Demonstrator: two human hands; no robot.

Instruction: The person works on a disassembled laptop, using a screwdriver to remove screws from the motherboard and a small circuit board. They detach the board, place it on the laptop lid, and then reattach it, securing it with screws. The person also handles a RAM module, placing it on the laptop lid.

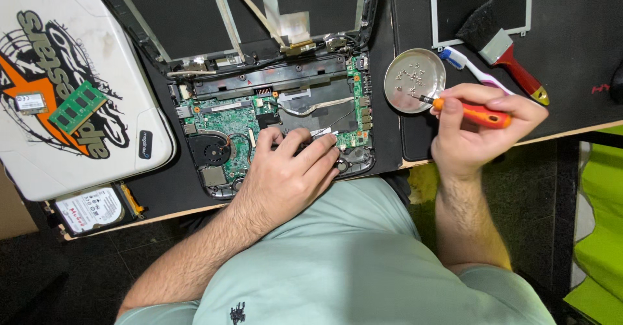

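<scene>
Your left hand (285, 175) rests flat on the fragile board (227, 120); touch edges only. Your right hand (477, 124), at three o'clock, grips the screwdriver (470, 111).

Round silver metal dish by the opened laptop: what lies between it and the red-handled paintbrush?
In the head view, a white-and-blue toothbrush lies between the round silver metal dish and the red-handled paintbrush, on the black mat.
</scene>
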